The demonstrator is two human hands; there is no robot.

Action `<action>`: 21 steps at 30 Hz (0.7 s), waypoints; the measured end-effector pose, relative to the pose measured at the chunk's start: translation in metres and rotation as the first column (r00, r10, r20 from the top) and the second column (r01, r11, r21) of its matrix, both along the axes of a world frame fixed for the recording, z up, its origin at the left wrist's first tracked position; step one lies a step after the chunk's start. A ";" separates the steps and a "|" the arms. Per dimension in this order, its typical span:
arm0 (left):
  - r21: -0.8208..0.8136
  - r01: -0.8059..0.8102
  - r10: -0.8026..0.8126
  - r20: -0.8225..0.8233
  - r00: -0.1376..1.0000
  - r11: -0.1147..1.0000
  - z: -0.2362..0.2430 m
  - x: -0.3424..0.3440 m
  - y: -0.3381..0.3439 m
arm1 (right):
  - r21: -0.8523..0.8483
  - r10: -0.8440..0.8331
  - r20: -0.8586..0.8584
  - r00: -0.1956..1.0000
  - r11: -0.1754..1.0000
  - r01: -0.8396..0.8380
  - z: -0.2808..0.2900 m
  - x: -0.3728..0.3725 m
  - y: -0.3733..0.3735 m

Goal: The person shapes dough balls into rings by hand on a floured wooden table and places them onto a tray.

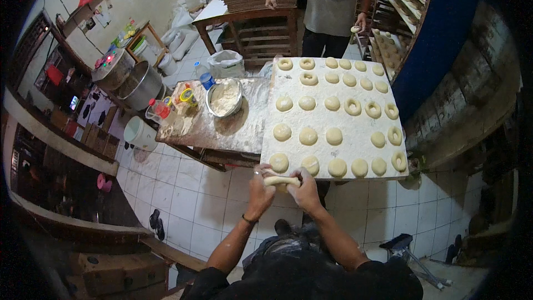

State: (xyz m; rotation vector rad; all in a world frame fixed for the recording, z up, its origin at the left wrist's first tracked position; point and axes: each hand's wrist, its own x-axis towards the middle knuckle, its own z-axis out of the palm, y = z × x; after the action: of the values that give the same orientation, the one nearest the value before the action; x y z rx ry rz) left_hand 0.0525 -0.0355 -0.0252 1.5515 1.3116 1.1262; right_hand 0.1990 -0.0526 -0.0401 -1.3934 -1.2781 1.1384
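My left hand (261,188) and my right hand (301,191) are both closed on a pale, elongated piece of dough (281,180), stretched between them just off the near edge of a floured board (294,123). Several rows of dough pieces cover the board, some round discs (334,136), others rings (352,106) with holes in the middle. The nearest discs lie just beyond my hands.
A floured table (244,136) at left holds a flour bowl (225,99), bottle (205,78) and small tubs. Further left are a mixer (134,86) and bucket (140,133). Across stands another person (330,5), beside a tray rack (398,5). A folding metal frame (413,264) lies lower right.
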 end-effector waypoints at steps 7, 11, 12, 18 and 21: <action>-0.264 0.433 0.226 0.964 0.139 0.862 0.043 -0.028 -0.027 | -0.071 -0.061 -0.997 0.042 0.944 -0.323 0.027 -0.016 -0.006; -0.198 0.694 0.166 0.980 0.114 0.692 0.030 -0.011 -0.045 | 0.107 0.025 -0.986 -0.164 0.851 -0.514 0.026 -0.001 -0.009; -0.446 0.494 0.266 0.880 0.394 0.746 0.051 -0.007 -0.037 | 0.099 0.017 -0.989 -0.150 0.822 -0.561 0.021 0.003 -0.017; -0.296 0.744 0.158 0.955 0.253 0.599 0.019 0.003 -0.038 | -0.099 -0.113 -0.993 -0.037 0.961 -0.260 0.031 0.059 -0.007; -0.582 0.646 0.350 0.813 0.465 0.494 0.040 0.048 -0.011 | -0.119 -0.077 -0.989 0.123 0.917 -0.382 0.019 0.061 -0.026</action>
State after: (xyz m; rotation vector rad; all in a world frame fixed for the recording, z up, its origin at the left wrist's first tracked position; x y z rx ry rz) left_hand 0.1003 -0.0462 0.0149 0.1306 0.6550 0.6753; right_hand 0.2603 -0.0786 -0.0209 -0.3227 -0.1450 2.0192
